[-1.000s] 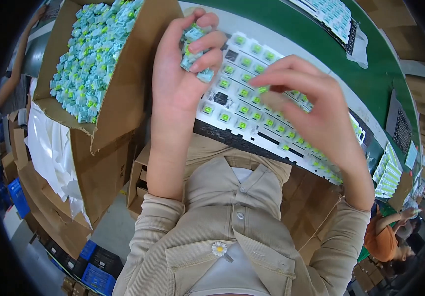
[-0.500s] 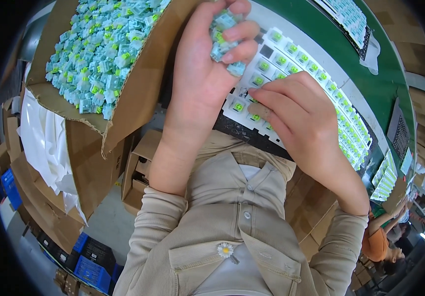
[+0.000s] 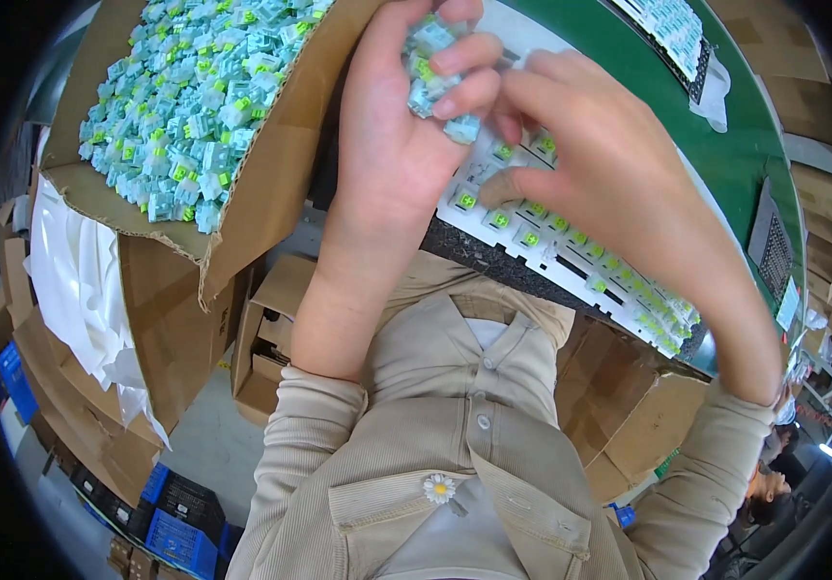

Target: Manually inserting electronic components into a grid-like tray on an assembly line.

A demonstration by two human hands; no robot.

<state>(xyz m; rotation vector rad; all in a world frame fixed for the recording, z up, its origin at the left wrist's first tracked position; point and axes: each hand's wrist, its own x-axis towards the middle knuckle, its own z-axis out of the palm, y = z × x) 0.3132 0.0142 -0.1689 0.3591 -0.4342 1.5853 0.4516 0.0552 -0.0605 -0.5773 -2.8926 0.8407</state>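
My left hand (image 3: 392, 126) is curled palm up around a loose handful of pale blue keyboard switches (image 3: 430, 72) with lime green stems. Close beside its fingertips is my right hand (image 3: 590, 145), its thumb spread away from the fingers and nothing visible between them. Below the right hand lies a white keyboard plate (image 3: 479, 215), with rows of switches seated in it, green stems upward. The right hand and forearm hide much of the plate's far side.
An open cardboard box (image 3: 271, 145) heaped with loose switches (image 3: 194, 106) stands at the left. Across the green tabletop (image 3: 667, 116), another filled plate (image 3: 672, 39) lies far right, with a dark perforated plate (image 3: 772, 242) nearer. Blue crates (image 3: 179, 541) sit low at left.
My right hand has moved from the plate's near left corner up to my left hand's fingertips, and its thumb and fingers have parted. My left hand stays nearly still, holding the switches.
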